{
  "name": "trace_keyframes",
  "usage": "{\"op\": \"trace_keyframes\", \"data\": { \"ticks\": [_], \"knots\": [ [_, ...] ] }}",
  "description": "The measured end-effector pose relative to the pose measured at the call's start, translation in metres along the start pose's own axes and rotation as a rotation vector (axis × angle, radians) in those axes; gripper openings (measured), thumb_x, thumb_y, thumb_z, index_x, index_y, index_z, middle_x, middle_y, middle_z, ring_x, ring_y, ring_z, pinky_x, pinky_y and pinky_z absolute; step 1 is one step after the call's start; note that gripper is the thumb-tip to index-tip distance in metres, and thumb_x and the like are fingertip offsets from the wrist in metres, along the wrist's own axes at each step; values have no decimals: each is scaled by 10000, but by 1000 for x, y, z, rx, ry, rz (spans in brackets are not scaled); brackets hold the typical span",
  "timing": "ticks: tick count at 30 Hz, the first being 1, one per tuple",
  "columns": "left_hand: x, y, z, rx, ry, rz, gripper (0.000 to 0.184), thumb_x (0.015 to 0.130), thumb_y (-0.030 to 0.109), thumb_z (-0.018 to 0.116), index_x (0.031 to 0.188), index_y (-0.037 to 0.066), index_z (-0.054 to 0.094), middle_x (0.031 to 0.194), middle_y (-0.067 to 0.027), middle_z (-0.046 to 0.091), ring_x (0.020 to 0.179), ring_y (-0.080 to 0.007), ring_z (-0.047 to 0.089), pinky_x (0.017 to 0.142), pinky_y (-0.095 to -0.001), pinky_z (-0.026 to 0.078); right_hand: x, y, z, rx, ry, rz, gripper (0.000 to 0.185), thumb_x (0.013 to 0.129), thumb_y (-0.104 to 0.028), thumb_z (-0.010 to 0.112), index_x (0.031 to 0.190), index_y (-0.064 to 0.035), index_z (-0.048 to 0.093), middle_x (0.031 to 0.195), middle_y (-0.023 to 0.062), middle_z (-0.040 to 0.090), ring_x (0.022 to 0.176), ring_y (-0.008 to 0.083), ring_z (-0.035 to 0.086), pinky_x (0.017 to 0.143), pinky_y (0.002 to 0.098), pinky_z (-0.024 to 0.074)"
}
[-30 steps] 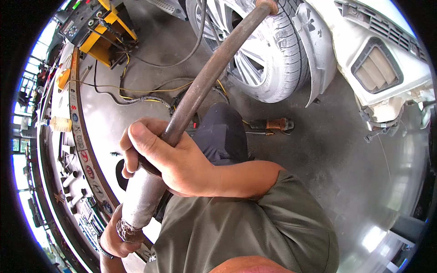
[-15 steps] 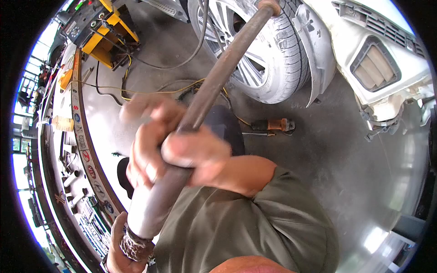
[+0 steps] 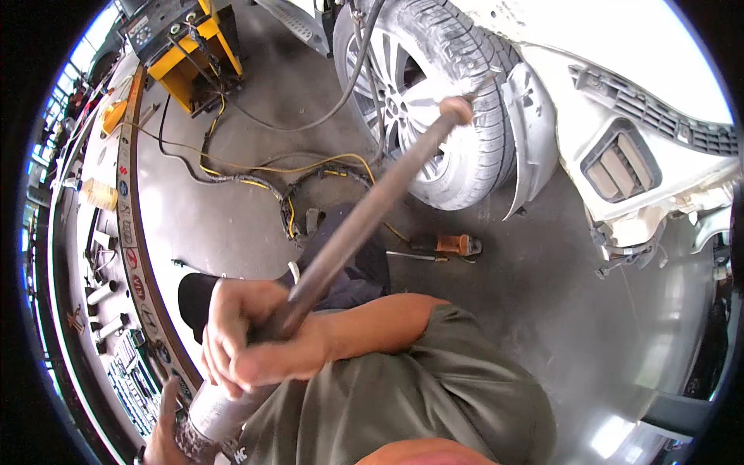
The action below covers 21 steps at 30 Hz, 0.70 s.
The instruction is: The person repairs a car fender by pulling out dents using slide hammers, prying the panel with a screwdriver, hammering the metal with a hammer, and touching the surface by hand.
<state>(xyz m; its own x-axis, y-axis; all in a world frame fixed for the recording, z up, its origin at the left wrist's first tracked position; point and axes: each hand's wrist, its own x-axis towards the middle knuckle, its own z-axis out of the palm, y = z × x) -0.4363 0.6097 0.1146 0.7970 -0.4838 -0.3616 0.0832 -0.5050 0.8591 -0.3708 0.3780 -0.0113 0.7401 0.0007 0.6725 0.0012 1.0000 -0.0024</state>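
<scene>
A long, rusty steel slide hammer runs diagonally across the head view. Its round, flanged far end appears in front of the wheel, and a thick pale cylinder sits at the near end. My right hand is wrapped around the bar just above that cylinder, its fingers slightly blurred. At the lower left, my left hand holds the cord-like wrapped end beside my body, partly cut off by the frame edge. A black cap shows behind my right hand.
A dusty car wheel and a white car body without its front trim are ahead. An orange angle grinder lies on the floor among cables. A yellow-framed machine stands back left, near a workbench carrying tools.
My right hand has moved down and left, toward my body. The bar's flanged end now appears lower in view. My left hand sits lower and further left; the whole view has shifted.
</scene>
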Motion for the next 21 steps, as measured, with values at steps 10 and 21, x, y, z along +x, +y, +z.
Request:
{"op": "trace_keyframes", "data": {
  "ticks": [10,21],
  "knots": [
    [62,-64,-46,529,-124,-56,944,772,-11,763,1574,-17,265,1442,-199,562,1332,-276,566,1126,-396,432,5,-13,-36,-310,230,153,316,958,-227,766,955,-83,485,760,14,600,712,130,635,684,322,537],
    [99,-35,-28,337,-156,-117,917,682,73,714,1523,-46,371,1281,-167,648,1158,-253,649,1008,-361,499,11,-46,-34,-386,335,132,261,988,-209,724,960,-77,501,737,8,562,726,145,640,721,347,551]
  ]
}}
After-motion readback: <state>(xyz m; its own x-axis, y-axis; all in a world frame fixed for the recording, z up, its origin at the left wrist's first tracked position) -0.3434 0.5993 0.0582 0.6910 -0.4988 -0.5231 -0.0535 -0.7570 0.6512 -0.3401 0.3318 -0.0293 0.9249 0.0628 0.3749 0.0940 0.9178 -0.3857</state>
